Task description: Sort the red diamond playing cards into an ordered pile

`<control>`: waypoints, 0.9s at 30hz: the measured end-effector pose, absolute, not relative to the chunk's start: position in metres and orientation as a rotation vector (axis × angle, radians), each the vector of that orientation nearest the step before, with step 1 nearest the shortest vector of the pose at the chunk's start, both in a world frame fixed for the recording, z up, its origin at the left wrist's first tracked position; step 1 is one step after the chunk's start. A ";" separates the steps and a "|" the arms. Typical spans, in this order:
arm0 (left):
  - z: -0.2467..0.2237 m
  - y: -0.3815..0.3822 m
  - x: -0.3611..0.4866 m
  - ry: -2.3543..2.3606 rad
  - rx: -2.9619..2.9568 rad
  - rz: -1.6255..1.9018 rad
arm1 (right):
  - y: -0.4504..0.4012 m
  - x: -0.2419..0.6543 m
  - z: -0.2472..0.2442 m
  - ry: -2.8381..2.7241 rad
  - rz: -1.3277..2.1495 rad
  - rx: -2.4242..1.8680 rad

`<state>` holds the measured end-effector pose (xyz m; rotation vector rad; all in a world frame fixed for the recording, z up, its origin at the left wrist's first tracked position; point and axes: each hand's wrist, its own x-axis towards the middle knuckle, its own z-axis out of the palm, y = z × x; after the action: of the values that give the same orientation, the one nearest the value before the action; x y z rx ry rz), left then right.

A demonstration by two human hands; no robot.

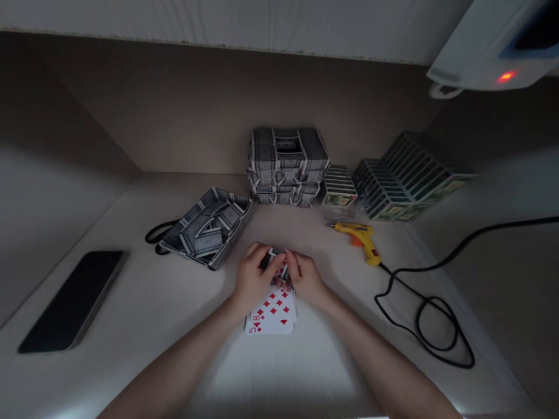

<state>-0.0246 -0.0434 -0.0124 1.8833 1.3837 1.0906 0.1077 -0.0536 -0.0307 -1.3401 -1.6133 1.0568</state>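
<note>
Both my hands meet at the middle of the table around a playing card (pixel 282 269) that looks folded, with red marks showing on it. My left hand (pixel 254 270) is closed on its left side, thumb pressed over the top. On the right side, my right hand (pixel 304 273) pinches the same card between thumb and fingers. Just below my hands lies a small pile of playing cards (pixel 273 311), face up, with red diamonds, an eight and a five showing. The fingers hide part of the held card.
Left of my hands stands a tray made of cards (pixel 213 265) with folded cards inside. Behind are stacked card-built boxes (pixel 288 163) and packed card boxes (pixel 340 189). A yellow glue gun (pixel 362 238) with a looping black cable (pixel 414 270) lies right; a phone (pixel 72 299) lies left.
</note>
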 end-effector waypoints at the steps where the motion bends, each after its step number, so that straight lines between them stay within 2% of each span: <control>1: -0.013 -0.043 -0.025 1.378 1.880 1.101 | -0.054 0.108 -0.031 -1.640 1.017 -1.344; 14: -0.014 -0.045 -0.027 1.324 1.848 1.129 | -0.054 0.107 -0.025 -1.911 0.528 -1.297; 27: -0.013 -0.045 -0.027 1.269 1.784 1.210 | -0.055 0.110 -0.024 -1.903 0.631 -1.189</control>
<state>-0.0269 -0.0446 -0.0128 1.7837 1.2686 1.2100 0.1096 -0.0551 -0.0239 -1.1892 -1.9027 0.6307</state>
